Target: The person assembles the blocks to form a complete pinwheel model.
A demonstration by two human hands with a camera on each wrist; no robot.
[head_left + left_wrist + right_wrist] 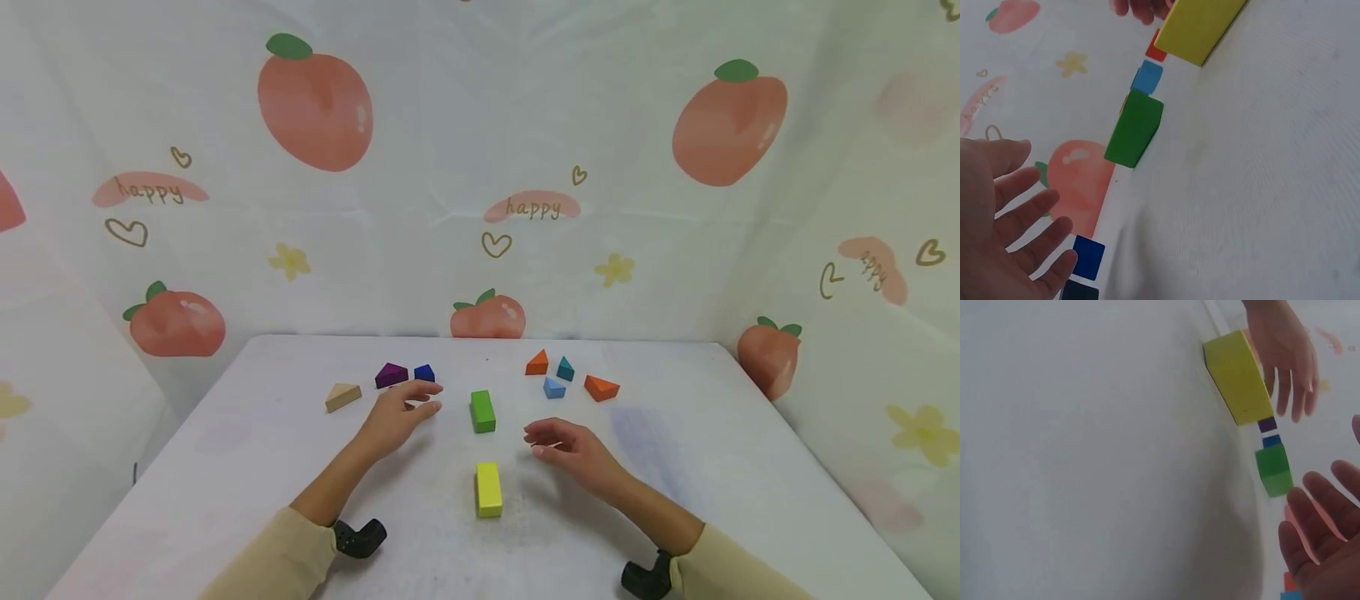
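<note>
My left hand [395,419] hovers over the table with its fingers loosely extended, near the blue block [424,372] and the purple block [392,375]. Across from it, my right hand [573,450] is also above the surface, fingers relaxed and holding nothing. Between the two hands lies a green rectangular block [483,411]. Closer to me is a yellow rectangular block [489,490]. In the left wrist view the left fingers [1032,215] are spread and grip nothing. The right wrist view shows the right fingers [1322,519] apart from the green block.
A natural wood triangular block [343,397] lies at the left. Toward the back right sit two orange triangular blocks [602,387], a teal block [566,368] and a light blue block [554,387]. A fruit-patterned cloth [420,167] hangs behind the white table [247,483].
</note>
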